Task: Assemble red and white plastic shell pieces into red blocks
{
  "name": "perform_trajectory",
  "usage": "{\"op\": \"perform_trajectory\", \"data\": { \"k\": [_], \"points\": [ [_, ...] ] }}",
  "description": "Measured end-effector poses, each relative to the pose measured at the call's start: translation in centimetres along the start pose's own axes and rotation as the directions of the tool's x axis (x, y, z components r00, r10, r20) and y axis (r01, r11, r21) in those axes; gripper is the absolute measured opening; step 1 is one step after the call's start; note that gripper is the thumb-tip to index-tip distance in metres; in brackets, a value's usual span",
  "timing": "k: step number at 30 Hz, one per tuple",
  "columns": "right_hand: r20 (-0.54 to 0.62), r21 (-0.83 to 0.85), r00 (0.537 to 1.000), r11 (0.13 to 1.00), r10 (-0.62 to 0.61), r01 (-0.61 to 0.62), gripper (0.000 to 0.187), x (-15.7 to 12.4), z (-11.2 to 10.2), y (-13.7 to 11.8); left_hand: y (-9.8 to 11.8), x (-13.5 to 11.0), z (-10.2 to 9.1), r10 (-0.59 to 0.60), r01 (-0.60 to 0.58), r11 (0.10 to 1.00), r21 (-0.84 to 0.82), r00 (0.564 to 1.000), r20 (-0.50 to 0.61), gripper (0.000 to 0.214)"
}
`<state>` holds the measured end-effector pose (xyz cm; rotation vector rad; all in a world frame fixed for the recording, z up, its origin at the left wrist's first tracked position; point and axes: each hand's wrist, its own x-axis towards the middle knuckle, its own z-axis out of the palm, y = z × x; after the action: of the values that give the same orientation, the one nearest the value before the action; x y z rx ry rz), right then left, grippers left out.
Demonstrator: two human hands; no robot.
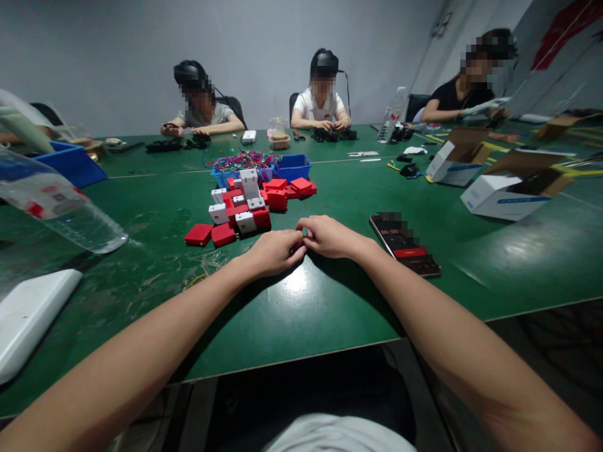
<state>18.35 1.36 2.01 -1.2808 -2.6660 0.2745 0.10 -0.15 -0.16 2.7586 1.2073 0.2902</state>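
My left hand [274, 251] and my right hand [330, 236] rest on the green table [330, 314], knuckles up, fingertips meeting in the middle. Both are curled closed; whatever sits between the fingertips is hidden. Just beyond them lies a heap of red and white plastic blocks [247, 204], with two flat red pieces [210, 235] at its near left. A blue bin [293, 167] and a tangle of coloured wires [245, 160] stand behind the heap.
A phone [405, 245] lies to the right of my right hand. A plastic water bottle [56, 204] and a white slab [28, 317] are at the left. Open cardboard boxes [511, 185] stand at the right. Three people sit at the far side.
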Motion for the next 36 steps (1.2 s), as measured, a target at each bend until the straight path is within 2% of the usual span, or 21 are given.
{"op": "perform_trajectory", "data": {
  "k": [30, 33, 36],
  "points": [
    [0.015, -0.005, 1.0, 1.0, 0.01, -0.01, 0.021, -0.09, -0.21, -0.15, 0.16, 0.01, -0.07, 0.007, -0.007, 1.0, 0.014, 1.0, -0.01, 0.019],
    [0.01, -0.008, 1.0, 1.0, 0.012, -0.012, 0.02, -0.11, -0.21, -0.22, 0.5, 0.03, -0.19, -0.023, 0.024, 0.999, 0.031, 1.0, -0.013, 0.019],
    [0.01, -0.012, 1.0, 1.0, 0.015, -0.015, 0.019, -0.15, -0.25, -0.25, 1.0, 0.11, -0.22, -0.101, 0.102, 0.993, 0.061, 0.995, -0.022, 0.019]
  ]
}}
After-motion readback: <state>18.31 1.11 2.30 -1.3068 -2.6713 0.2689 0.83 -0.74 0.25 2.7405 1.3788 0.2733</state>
